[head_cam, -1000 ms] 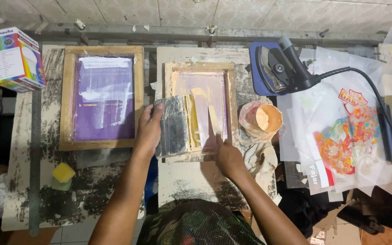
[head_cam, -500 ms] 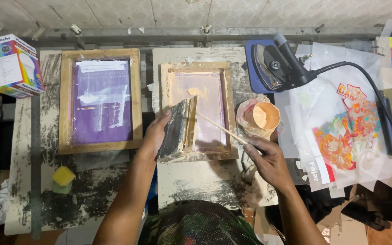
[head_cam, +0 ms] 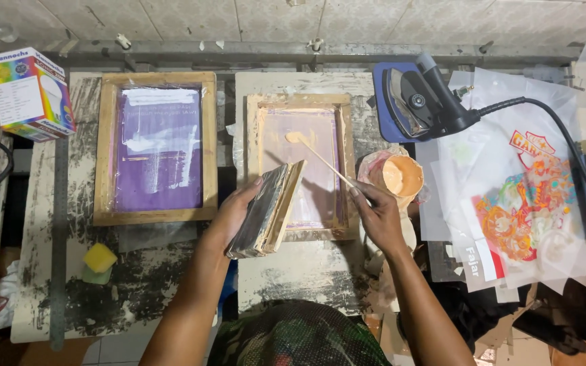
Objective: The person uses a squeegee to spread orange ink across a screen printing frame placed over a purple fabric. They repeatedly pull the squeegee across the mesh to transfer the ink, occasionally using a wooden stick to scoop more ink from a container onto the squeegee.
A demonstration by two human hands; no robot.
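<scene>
my left hand (head_cam: 235, 215) is wrapped around the squeegee (head_cam: 268, 210), fingers curled over its grey, ink-crusted face, holding it tilted on edge at the bottom-left corner of the small wooden screen frame (head_cam: 301, 166). half a second ago the squeegee sat a touch higher and more upright against the frame's left rail; now it has dropped toward 7 o'clock and leans open, its pale wooden edge turned to the mesh.

my right hand (head_cam: 376, 215) pinches the near end of a thin wooden stick (head_cam: 320, 157) between thumb and fingertips. a second ago that hand lay on the frame's lower edge with no stick reaching out; half a second ago it was off toward 4 o'clock by the cup. now the stick runs toward 10 o'clock across the mesh, and its tip rests in a small blob of peach ink (head_cam: 296, 137) near the top of the screen.

at 2 o'clock from the right hand, just beside the frame, stands the cup of peach ink (head_cam: 401, 176), wrapped in stained plastic. farther toward 1 o'clock a clothes iron (head_cam: 416, 98) rests on a blue pad, its black cord (head_cam: 564, 139) curving over printed transfer sheets (head_cam: 520, 213) at 3 o'clock.

at 9 o'clock from the left hand lies the larger wooden frame with purple mesh (head_cam: 159, 149). a yellow and green sponge (head_cam: 98, 261) sits at 8 o'clock on the paint-caked table (head_cam: 42, 224), and a colourful box (head_cam: 32, 93) stands at 10 o'clock. the squeegee hides the small frame's lower-left corner from me.
</scene>
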